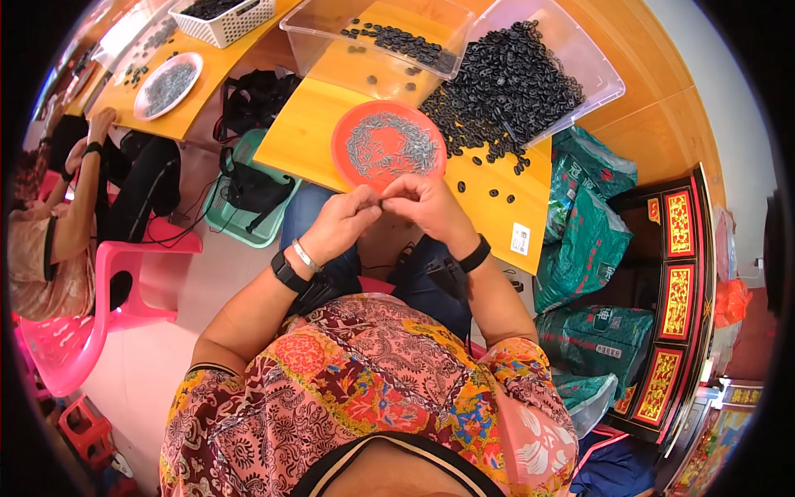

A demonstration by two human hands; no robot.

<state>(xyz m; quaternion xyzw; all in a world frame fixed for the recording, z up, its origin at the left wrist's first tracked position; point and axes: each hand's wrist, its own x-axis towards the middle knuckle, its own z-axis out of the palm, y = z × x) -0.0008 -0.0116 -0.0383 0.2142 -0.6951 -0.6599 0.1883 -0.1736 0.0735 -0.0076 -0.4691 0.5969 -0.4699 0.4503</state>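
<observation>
My left hand and my right hand meet just in front of the table's near edge, fingertips pinched together. Between them is a small dark piece, mostly covered by the fingers, so its kind is hard to tell. Right behind the hands, a red plate holds many small grey metal pins. To its right, a heap of small black oval parts spills from a tipped clear plastic bin onto the yellow table. A few single black parts lie near the right hand.
A clear box with black parts stands at the back. On the left, another person sits on a pink chair by a second table with a white plate. Green bags line the right side. A green basket is on the floor.
</observation>
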